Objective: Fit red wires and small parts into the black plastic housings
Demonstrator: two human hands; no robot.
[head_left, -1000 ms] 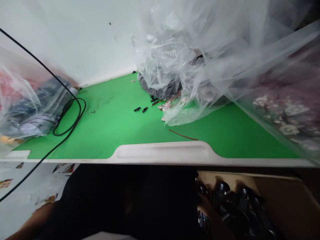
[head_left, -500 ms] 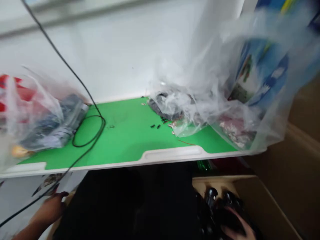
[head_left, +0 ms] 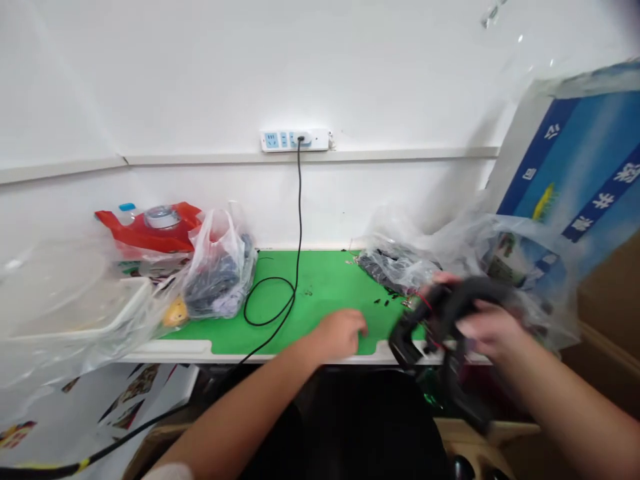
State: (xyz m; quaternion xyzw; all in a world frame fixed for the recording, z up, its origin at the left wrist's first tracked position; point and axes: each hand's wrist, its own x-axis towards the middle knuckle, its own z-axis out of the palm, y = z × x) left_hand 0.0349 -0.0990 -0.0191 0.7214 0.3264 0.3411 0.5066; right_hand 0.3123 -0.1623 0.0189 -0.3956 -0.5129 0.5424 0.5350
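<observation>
**Curved black part held at the worktop's near edge**

Left of the green mat, a white tray under clear film, a red plastic item and a clear bag of dark items sit on the worktop. A black cable coils on the mat's left end and climbs to a white power strip on the wall above it. At the mat's near edge, the left hand sits curled, with nothing visible in it; how tightly it closes cannot be told. To the mat's right, the right hand has its grip pressed around the part, which trails thin red wire. Small black pieces lie on the mat by a clear bag of dark parts. Beyond the mat's right end, a blue printed box leans against the wall.
</observation>
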